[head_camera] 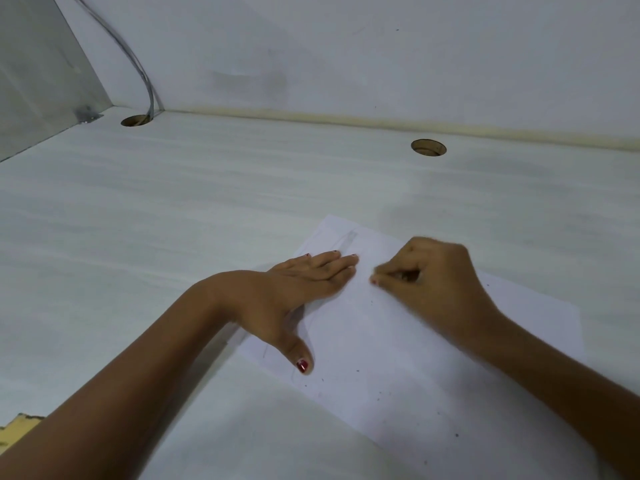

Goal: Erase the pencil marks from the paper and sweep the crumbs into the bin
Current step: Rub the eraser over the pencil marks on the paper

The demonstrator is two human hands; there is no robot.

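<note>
Right at the near edge, bottom left, a scrap of chipped tan board (21,424) peeks out beside the left forearm. Both bare arms reach in over the pale white wood-grain bench (173,220). And there's the task's thing: the white sheet of paper (415,358) lies flat on the bench at centre-right, turned at an angle, its near part under the right forearm. Small dark eraser crumbs (357,370) are scattered over the sheet's near half, more towards the near corner.

Now the left hand (287,289): it's flat on the paper's left edge, palm down, fingers (332,268) straight and together, thumb splayed out towards the viewer with a red-painted nail. It's pressing the sheet, gripping nothing.

Just beside it, apart by a narrow gap, is the right hand (440,271), a little blurred. Its fingers are curled in tight, tips bunched down onto the paper; whether anything is pinched between them I can't tell.

Beyond the left fingertips, faint grey pencil lines (347,238) run towards the sheet's far corner, with another faint stroke near the thumb.

Further back, two round cable holes (428,147) are cut in the bench. A grey cable (138,64) drops into the left one. A cream sealing strip (346,117) meets the white wall (346,46), and a grey metal side panel (38,74) closes off the far left.
</note>
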